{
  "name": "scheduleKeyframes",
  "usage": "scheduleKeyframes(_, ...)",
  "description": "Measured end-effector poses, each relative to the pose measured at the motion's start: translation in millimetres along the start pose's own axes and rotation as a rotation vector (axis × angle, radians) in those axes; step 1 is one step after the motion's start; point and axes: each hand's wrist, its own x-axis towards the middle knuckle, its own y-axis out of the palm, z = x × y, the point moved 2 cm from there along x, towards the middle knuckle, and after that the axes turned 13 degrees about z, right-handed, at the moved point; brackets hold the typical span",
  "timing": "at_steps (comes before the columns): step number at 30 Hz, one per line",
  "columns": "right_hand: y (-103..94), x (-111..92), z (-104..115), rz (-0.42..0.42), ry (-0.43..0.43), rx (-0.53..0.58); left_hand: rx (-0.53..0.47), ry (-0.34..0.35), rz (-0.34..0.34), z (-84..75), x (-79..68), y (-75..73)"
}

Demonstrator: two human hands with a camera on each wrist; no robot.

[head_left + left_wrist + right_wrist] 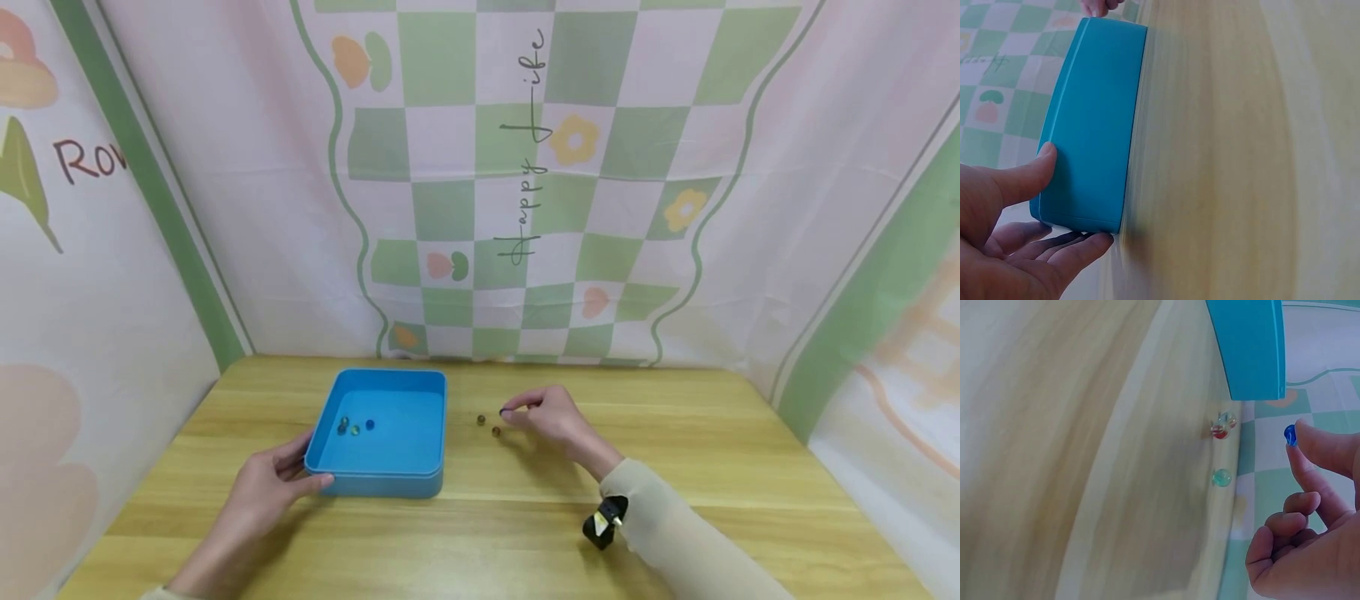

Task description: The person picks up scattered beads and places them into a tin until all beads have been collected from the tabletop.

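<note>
Grips blue box (386,485) by near-left corner with left hand (264,487). Pinches blue marble (1290,435) with right hand (553,415), to the box's right.

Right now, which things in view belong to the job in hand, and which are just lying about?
Likely the job:
square blue plastic box in the left hand
round blue glassy marble pinched by the right hand
round glassy marbles inside the box
loose glassy marbles beside it

Just surroundings:
yellowish wooden table
green-and-white checked fabric
black wrist device
</note>
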Motion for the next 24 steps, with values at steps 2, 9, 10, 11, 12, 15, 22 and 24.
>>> scheduleKeyframes(2, 1.5, 1, 3, 0.002, -0.004, 0.001, -0.002, -0.001, 0.002, 0.3, -0.1, -0.1)
scheduleKeyframes(9, 9.3, 8, 10, 0.004, 0.007, 0.019, 0.000, -0.002, 0.004, 0.4, 0.0, 0.2)
scheduleKeyframes(10, 10.7, 8, 12, 0.006, 0.004, 0.020, 0.000, -0.001, 0.004, 0.6, 0.1, 0.2)
scheduleKeyframes(11, 11.9, 9, 13, 0.008, 0.003, 0.018, 0.001, 0.000, 0.004, 0.6, 0.2, 0.2)
scheduleKeyframes(12, 13.2, 9, 15, 0.011, -0.002, 0.020, 0.000, 0.003, 0.003, 0.8, 0.3, 0.2)
scheduleKeyframes(15, 16.8, 11, 20, 0.022, -0.012, 0.013, -0.001, 0.005, 0.003, 1.5, 0.7, 0.0)
scheduleKeyframes(22, 24.0, 16, 30, 0.035, -0.028, 0.029, -0.005, 0.007, 0.003, 1.4, 0.4, 0.1)
scheduleKeyframes(24, 26.7, 18, 33, 0.039, -0.036, 0.025, -0.007, 0.006, 0.001, 1.4, 0.5, 0.0)
